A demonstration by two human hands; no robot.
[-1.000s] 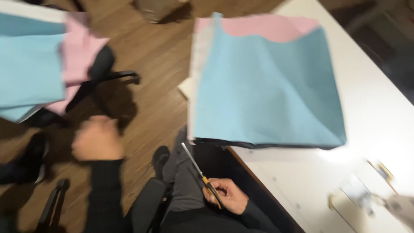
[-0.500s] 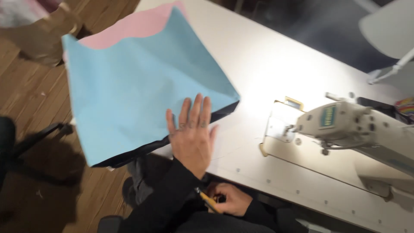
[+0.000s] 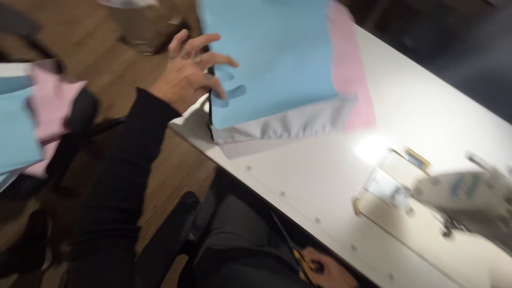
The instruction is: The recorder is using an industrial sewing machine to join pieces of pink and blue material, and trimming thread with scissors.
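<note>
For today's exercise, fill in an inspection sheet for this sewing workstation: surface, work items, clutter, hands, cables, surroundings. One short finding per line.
Surface: white table, glare patch near the machine.
Work items: blue fabric with pink edge, overhanging the table's edge; sewing machine, blurred.
Clutter: nothing seen.
Hands: left hand open, at the fabric's edge; right hand in the lap, holding scissors.
Cables: nothing seen.
Surroundings: wooden floor; fabric pile, pink and blue, at left.

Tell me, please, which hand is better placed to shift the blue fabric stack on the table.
Left, probably. The left hand is raised with fingers spread at the edge of the blue fabric stack on the white table. The right hand is low at the lap, below the table edge, gripping scissors.
</note>
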